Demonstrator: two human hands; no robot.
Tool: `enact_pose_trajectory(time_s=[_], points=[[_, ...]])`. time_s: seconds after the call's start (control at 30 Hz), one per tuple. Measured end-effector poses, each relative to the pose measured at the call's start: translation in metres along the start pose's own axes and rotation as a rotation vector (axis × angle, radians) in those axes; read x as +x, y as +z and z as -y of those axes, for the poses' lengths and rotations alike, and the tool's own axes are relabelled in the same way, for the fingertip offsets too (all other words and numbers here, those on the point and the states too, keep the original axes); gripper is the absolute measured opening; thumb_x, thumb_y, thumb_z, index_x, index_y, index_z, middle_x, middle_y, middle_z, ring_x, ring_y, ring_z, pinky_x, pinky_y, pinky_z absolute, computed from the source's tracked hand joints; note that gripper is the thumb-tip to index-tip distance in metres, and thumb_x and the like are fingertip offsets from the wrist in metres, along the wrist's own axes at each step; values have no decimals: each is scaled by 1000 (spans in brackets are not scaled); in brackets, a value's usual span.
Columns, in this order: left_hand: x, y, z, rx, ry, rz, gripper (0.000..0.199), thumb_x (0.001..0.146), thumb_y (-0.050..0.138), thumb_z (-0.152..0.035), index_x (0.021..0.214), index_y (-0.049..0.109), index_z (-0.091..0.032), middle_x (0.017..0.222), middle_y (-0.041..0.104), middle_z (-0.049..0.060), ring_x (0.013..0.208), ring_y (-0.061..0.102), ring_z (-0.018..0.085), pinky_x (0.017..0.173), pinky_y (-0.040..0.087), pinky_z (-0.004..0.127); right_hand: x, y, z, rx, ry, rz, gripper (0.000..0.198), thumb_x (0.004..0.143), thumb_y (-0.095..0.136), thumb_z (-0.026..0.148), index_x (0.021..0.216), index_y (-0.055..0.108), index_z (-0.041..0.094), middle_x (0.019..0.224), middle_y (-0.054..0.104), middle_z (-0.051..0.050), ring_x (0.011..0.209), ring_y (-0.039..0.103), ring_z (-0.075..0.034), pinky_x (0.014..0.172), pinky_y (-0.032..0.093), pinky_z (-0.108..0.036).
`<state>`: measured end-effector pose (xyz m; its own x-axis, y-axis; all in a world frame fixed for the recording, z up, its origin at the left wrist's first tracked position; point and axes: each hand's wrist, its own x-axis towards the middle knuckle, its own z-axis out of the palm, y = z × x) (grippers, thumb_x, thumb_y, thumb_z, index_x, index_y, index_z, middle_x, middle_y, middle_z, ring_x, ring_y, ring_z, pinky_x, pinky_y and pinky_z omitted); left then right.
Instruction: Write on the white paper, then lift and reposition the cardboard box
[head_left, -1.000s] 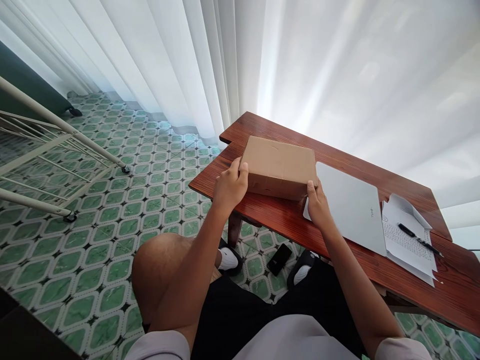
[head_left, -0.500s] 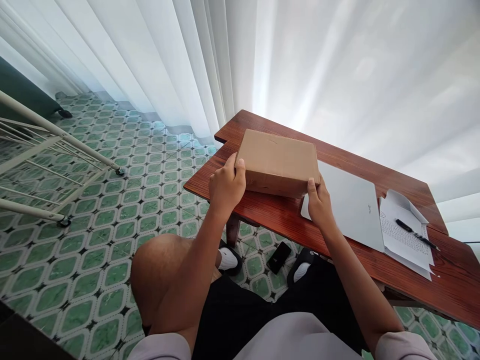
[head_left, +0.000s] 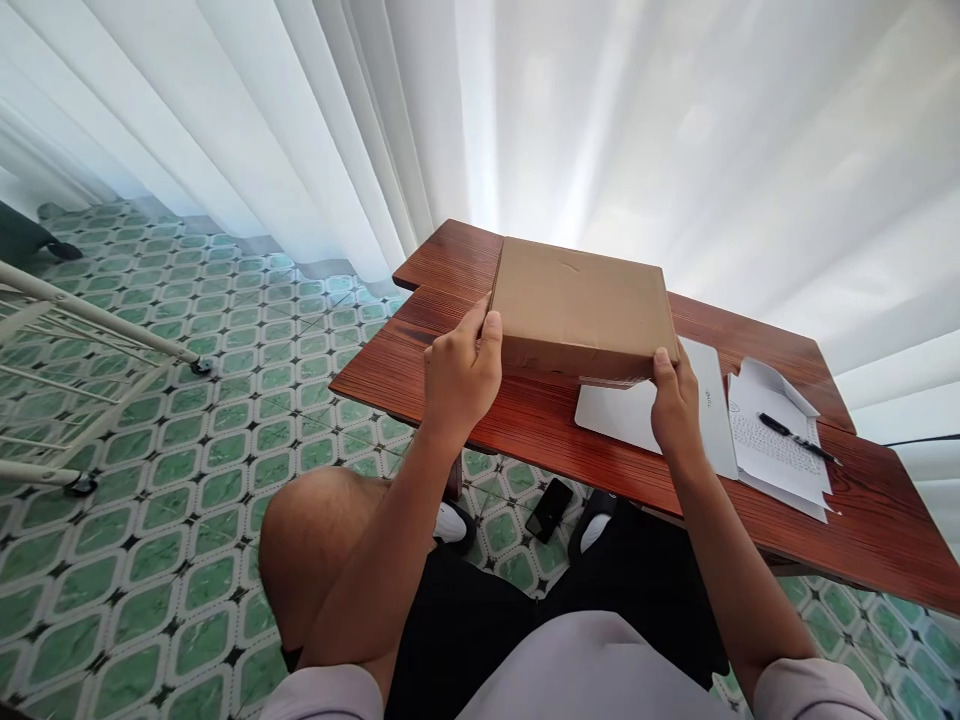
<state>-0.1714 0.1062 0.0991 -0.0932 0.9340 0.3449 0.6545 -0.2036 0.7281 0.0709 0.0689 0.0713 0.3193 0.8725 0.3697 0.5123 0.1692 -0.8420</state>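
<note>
Between my two hands is a closed brown cardboard box (head_left: 583,300), its broad top face tilted towards me. My left hand (head_left: 463,372) grips its left end, with the thumb on the near left corner. At the near right corner my right hand (head_left: 673,400) holds on, thumb on the front edge and fingers round the side. The box is above the reddish wooden table (head_left: 390,360) and covers part of a silver laptop (head_left: 622,415), which lies closed. The undersides of the box and most fingertips are hidden.
Right of the laptop are handwritten papers (head_left: 780,470) with a black pen (head_left: 799,438) on top. A black phone (head_left: 550,510) lies on the tiled floor between my feet. White curtains (head_left: 600,120) hang behind the table. A white wheeled rack (head_left: 97,320) stands at the left.
The box has moved right with both hands and appears raised, now over more of the laptop. The view has turned a little to the right.
</note>
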Motion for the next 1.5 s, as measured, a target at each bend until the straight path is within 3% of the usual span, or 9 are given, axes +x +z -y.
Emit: enact_pose_trajectory(time_s=[0.43,0.73,1.07,1.2,1.5], points=[[-1,46,-43,-296,104,226,49,102,30,-44,137,59,-25,138,59,0,128,56,23,105,43,33,-3,-62,-40,-5,67,-241,50,97,42,53,134,58,23,133,60,-9,124,54,-26,107,42,-48],[-5,83,-53,-461,167,428,52,102,30,-45,142,53,-21,137,60,1,129,54,20,111,40,31,-8,-99,-60,-40,114,-366,48,94,43,47,128,62,19,123,65,-9,117,57,-25,105,42,-45],[-9,102,-56,-543,122,598,55,100,29,-50,144,51,-25,145,52,0,136,48,24,106,47,39,-16,-117,-79,-46,147,-439,49,90,45,44,126,64,17,124,65,-10,119,56,-29,104,42,-49],[-10,106,-56,-551,141,598,54,101,30,-48,143,52,-23,144,53,2,136,48,23,111,42,38,-18,-120,-79,-95,142,-422,46,91,42,41,125,65,18,124,65,-10,119,56,-27,106,40,-48],[-9,108,-55,-526,121,599,55,99,30,-51,142,53,-25,136,60,1,124,58,22,103,47,35,-20,-118,-84,-94,142,-411,45,92,42,41,123,66,20,126,65,-9,121,55,-27,107,39,-47]])
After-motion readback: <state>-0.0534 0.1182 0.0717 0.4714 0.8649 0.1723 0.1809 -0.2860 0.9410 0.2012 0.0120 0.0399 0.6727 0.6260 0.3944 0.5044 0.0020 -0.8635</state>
